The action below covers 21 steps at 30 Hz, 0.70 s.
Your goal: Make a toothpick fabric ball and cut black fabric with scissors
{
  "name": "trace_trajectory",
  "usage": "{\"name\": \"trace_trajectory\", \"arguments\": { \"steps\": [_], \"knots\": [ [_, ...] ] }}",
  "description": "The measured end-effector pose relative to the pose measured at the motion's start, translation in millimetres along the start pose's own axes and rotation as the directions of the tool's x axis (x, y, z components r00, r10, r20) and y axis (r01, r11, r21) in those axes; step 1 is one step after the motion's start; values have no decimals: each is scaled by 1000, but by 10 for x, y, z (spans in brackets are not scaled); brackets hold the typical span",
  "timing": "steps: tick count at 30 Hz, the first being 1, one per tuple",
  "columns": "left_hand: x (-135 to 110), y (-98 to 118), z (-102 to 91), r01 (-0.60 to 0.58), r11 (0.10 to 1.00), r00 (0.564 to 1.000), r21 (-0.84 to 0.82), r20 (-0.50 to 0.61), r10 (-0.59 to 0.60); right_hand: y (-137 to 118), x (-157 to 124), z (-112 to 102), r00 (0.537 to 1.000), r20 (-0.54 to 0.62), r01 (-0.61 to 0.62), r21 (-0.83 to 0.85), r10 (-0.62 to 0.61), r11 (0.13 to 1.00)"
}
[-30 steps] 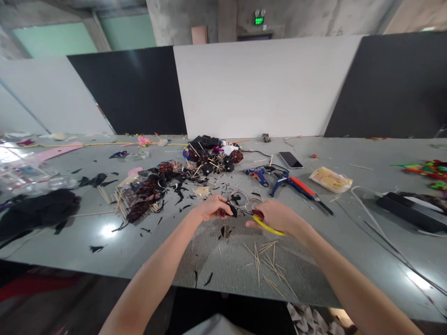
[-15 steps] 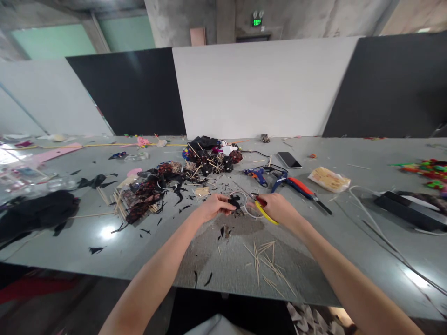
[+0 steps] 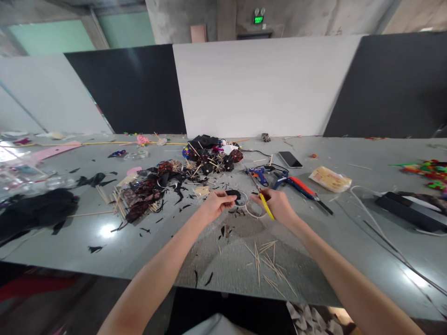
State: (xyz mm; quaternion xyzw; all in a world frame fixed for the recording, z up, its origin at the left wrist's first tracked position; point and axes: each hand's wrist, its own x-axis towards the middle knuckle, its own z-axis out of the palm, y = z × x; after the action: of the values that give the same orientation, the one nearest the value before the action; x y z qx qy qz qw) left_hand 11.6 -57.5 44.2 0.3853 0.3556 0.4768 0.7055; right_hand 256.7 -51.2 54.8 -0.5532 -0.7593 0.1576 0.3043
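Observation:
Between the thumb and fingers of my left hand (image 3: 217, 204) is a small piece of black fabric (image 3: 233, 193). My right hand (image 3: 277, 204) is closed around yellow-handled scissors (image 3: 267, 207), their blades pointing up and left, away from the fabric. Two pale rings lie on the table between my hands: one ring (image 3: 246, 200) shows partly behind the fabric, the other ring (image 3: 254, 216) sits just left of my right hand. Dark scraps (image 3: 223, 231) are scattered on the table below them.
Thin wooden sticks (image 3: 268, 260) lie near the front edge. Dark fabric pieces and stick-studded balls (image 3: 216, 160) are heaped ahead. A blue glue gun (image 3: 257, 176), red-and-blue pliers-like tool (image 3: 302, 187), phone (image 3: 290, 159) and plastic packet (image 3: 330, 179) lie to the right, with a white cable (image 3: 372, 221).
The scissors have turned to point more upward and moved away from the black fabric. My left hand has turned the fabric, which now sits slightly higher.

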Motion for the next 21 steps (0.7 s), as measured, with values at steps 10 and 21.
{"name": "trace_trajectory", "arguments": {
  "steps": [10, 21],
  "knots": [
    [10, -33, 10, -22, 997, 999, -69, -43, 19, -195, -105, -21, 986, 127, 108, -1, -107, 994],
    [5, -98, 8, 27, 994, 1000, -107, -6, -28, -263, -101, 144, 984, 159, -169, 719, 77, 674]
  ]
}}
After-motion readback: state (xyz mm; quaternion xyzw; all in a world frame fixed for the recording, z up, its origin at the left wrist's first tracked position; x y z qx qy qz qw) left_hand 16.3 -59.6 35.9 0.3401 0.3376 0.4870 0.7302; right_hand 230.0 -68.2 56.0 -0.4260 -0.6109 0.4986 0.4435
